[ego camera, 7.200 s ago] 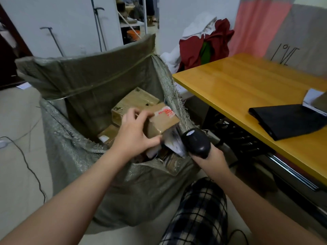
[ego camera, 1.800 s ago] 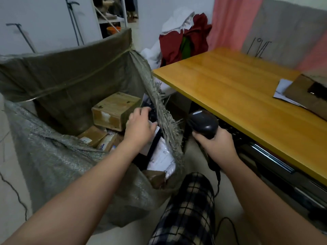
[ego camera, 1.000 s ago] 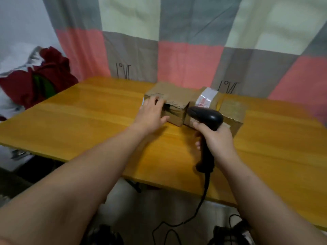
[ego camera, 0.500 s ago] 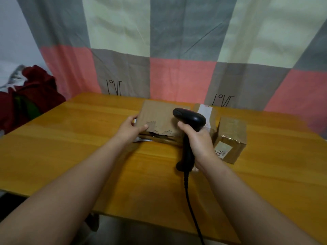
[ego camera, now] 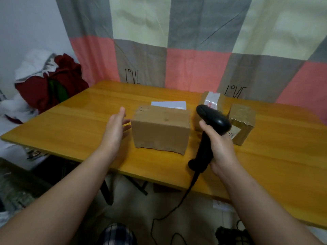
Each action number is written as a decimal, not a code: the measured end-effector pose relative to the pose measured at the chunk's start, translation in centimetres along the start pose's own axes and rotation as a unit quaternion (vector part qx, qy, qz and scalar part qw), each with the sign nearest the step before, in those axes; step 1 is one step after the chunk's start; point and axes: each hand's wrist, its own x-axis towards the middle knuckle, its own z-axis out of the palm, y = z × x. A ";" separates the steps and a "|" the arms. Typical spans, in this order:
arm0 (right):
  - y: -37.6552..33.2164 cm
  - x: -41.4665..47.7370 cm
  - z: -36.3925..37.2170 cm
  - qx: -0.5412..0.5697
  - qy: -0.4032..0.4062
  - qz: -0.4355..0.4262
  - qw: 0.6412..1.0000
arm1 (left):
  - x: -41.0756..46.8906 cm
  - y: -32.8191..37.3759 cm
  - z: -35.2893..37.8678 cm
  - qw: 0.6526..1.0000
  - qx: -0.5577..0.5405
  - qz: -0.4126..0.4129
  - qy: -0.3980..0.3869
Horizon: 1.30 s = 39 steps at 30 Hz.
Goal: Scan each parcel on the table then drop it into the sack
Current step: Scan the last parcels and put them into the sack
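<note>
At the centre of the frame, a brown parcel (ego camera: 161,129) is seen standing on the wooden surface (ego camera: 70,128). Just left of it, the left hand (ego camera: 115,129) is held with fingers spread, grasping nothing. To its right, a black scanner (ego camera: 212,121) is gripped by the right hand (ego camera: 218,147); a taped parcel (ego camera: 212,101) and a small box (ego camera: 242,121) are seen behind it.

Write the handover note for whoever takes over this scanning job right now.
Left hand: open, just left of the large cardboard box, not gripping it.
Right hand: grips the black barcode scanner, held above the table to the right of that box.
Parcels on the table: the large cardboard box in the middle, a taped box behind the scanner, a small labelled box at the right. A white sheet lies behind the large cardboard box.
Done: nothing shows any of these as scanned; the sack is out of view.
Left: scan all three and drop each into the sack.
</note>
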 end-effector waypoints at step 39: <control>1.1 -4.3 1.8 0.039 0.020 0.079 0.996 | -2.8 1.5 -1.1 0.922 0.357 0.066 -0.135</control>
